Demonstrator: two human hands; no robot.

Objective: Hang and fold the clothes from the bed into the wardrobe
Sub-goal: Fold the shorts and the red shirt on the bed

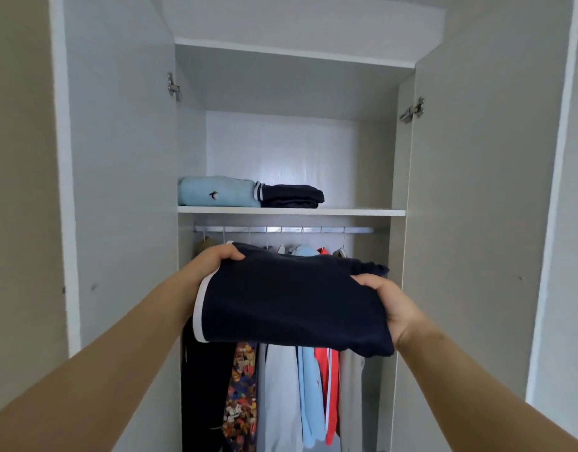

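A folded navy garment with a white trim edge (290, 301) is held flat in front of the open wardrobe. My left hand (216, 259) grips its far left corner, and my right hand (388, 305) grips its right side. It hangs in the air below the wardrobe shelf (356, 212) and in front of the hanging rail (281, 229). On the shelf's left part lie a folded light blue garment (216, 192) and, touching it on the right, a folded dark navy garment (290, 195).
Several garments hang from the rail: a black one (202, 386), a patterned one (242, 396), white (279, 396), light blue (310, 393) and red (330, 386). Both wardrobe doors stand open, left (118, 190) and right (470, 223). The shelf's right part is bare.
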